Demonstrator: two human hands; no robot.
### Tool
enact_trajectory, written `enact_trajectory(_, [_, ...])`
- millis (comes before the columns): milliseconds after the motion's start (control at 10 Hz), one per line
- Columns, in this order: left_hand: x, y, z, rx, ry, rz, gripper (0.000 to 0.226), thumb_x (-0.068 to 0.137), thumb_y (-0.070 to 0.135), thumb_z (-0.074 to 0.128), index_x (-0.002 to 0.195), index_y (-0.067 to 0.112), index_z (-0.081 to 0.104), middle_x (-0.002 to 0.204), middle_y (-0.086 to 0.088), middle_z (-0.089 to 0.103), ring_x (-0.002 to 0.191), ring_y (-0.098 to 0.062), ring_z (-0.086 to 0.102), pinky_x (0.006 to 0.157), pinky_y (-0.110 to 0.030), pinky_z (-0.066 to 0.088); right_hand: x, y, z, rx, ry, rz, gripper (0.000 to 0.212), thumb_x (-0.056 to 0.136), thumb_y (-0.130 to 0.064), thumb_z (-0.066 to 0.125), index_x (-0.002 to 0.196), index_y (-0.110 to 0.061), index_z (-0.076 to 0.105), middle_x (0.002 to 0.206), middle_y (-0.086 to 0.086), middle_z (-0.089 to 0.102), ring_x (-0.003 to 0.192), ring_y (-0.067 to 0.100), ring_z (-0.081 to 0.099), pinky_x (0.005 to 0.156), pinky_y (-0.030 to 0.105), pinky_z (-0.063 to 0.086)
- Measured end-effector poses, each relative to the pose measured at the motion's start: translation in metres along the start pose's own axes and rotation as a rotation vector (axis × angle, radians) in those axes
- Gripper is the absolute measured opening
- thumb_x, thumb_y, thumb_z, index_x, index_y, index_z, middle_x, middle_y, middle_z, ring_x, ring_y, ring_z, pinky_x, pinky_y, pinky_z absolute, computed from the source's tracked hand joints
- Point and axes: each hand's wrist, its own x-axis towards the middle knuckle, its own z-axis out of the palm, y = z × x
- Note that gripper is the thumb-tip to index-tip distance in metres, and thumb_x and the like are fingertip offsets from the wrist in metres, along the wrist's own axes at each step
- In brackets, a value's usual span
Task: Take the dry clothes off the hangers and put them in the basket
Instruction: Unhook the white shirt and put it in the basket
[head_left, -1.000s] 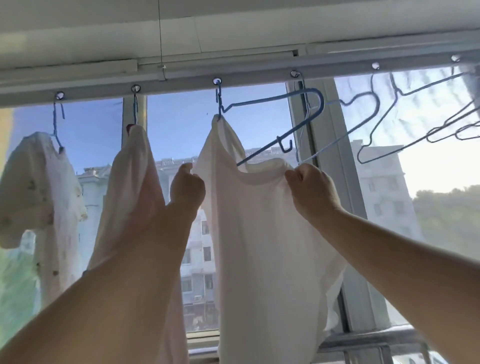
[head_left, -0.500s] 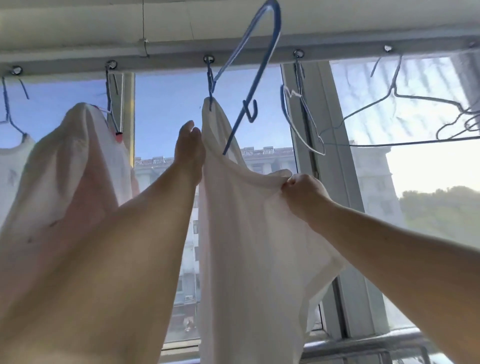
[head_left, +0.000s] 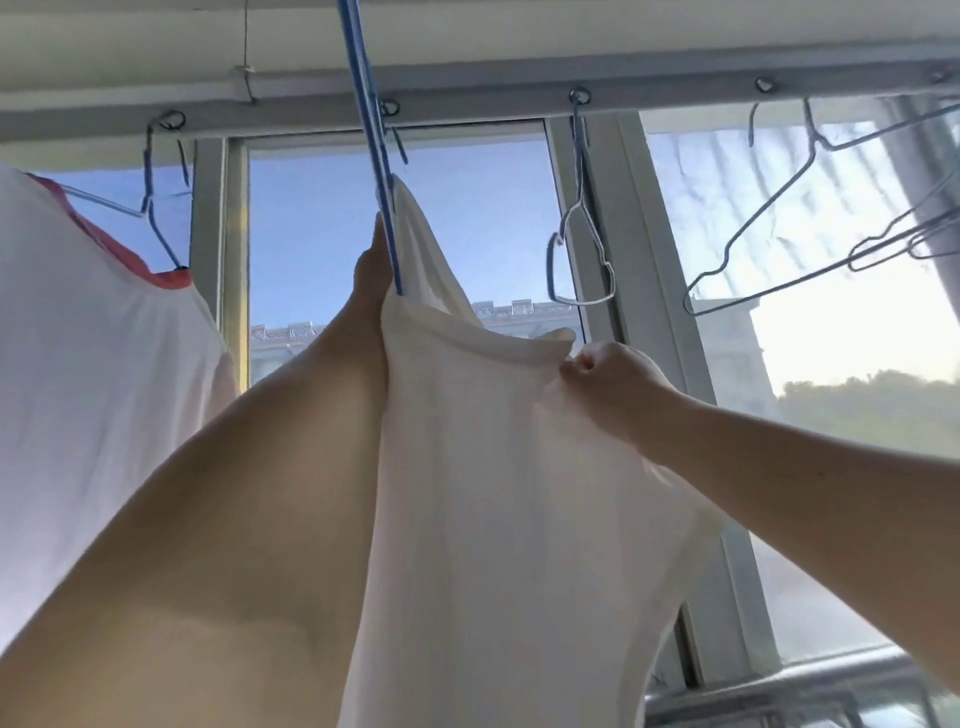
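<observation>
Step in hand: freeing a plain white cotton garment from a thin blue wire hanger. Garment hanging in the middle of the view, under the grey overhead drying rail, one top corner caught high against the blue wire, the neckline sagging across to the right. Left hand raised against the hanger wire beside that caught corner; hard to tell whether holding wire, cloth or both, the fingers being hidden behind the fabric. Right hand curled tight, pinching the garment's neckline edge and drawing it sideways and down.

Next move, by judgement: slipping the last caught corner off the wire tip without stretching the neckline, then gathering the cloth in both hands and lowering it toward the basket.

Hidden or unclear: no basket in view. Top of the blue hanger cut off by the upper edge, so its hook and seat on the rail not visible. Lower hem of the garment cut off at the bottom. White garment with a red-trimmed neckline at left only partly in frame. Bare silver wire hangers at right, washed out by window glare.
</observation>
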Motion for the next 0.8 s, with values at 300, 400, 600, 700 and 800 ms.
enact_trajectory(300, [-0.03, -0.064, -0.039, 0.15, 0.017, -0.025, 0.035, 0.093, 0.046, 0.046, 0.073, 0.019, 0.057, 0.072, -0.002, 0.054, 0.072, -0.023, 0.053, 0.081, -0.039, 0.047, -0.018, 0.016, 0.016, 0.117, -0.019, 0.033, 0.026, 0.095, -0.022, 0.042, 0.072, -0.012, 0.051, 0.065, -0.001, 0.046, 0.055, 0.012, 0.041, 0.045, 0.022, 0.028])
enact_trajectory(400, [-0.039, -0.088, -0.061, 0.394, 0.143, 0.03, 0.042, 0.096, 0.042, 0.039, 0.101, 0.009, 0.064, 0.09, -0.007, 0.058, 0.089, -0.024, 0.053, 0.083, -0.036, 0.048, -0.033, 0.031, 0.022, 0.175, -0.031, 0.039, 0.028, 0.095, -0.031, 0.047, 0.074, -0.013, 0.056, 0.061, -0.001, 0.049, 0.051, 0.014, 0.043, 0.04, 0.019, 0.031])
enact_trajectory(600, [-0.105, -0.138, -0.098, 0.612, 0.256, -0.022, 0.045, 0.097, 0.036, 0.039, 0.097, -0.004, 0.061, 0.086, -0.015, 0.056, 0.083, -0.028, 0.052, 0.071, -0.035, 0.037, -0.076, 0.072, 0.03, 0.306, -0.088, 0.142, 0.023, 0.09, -0.025, 0.053, 0.073, -0.012, 0.062, 0.061, 0.001, 0.053, 0.057, 0.017, 0.048, 0.054, 0.025, 0.038])
enact_trajectory(700, [-0.151, -0.164, -0.106, 0.741, 0.184, -0.073, 0.038, 0.099, 0.032, 0.036, 0.088, 0.001, 0.053, 0.073, -0.005, 0.049, 0.08, -0.025, 0.046, 0.068, -0.032, 0.031, -0.103, 0.102, 0.038, 0.302, -0.149, 0.215, 0.024, 0.091, -0.016, 0.052, 0.068, -0.016, 0.059, 0.061, 0.001, 0.054, 0.056, 0.016, 0.049, 0.054, 0.026, 0.041])
enact_trajectory(800, [-0.192, -0.185, -0.115, 0.849, 0.086, -0.134, 0.035, 0.1, 0.033, 0.035, 0.089, 0.004, 0.051, 0.075, -0.005, 0.048, 0.081, -0.023, 0.045, 0.07, -0.03, 0.031, -0.131, 0.136, 0.042, 0.289, -0.199, 0.267, 0.024, 0.091, -0.013, 0.052, 0.07, -0.021, 0.06, 0.072, 0.001, 0.058, 0.069, 0.018, 0.053, 0.066, 0.029, 0.044])
